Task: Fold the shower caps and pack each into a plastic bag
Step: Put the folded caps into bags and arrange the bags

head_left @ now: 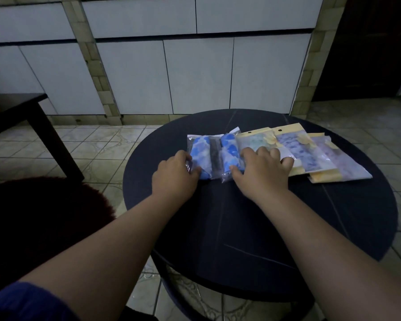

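cap bags: two clear bags with blue caps lie side by side mid-desk, long axes running away from the person
nearer hand: each hand sits at its own bag's near end
left hand: fingers curled, gripping the left bag's edge
right hand: fingers spread, resting over the right bag and a packed pile

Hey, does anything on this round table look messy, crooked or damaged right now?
Nothing looks damaged or spilled. The three yellow-edged clear packets overlap in a slanted fan rather than a neat stack, and the two blue patterned shower caps in clear plastic bags lie side by side under both hands.
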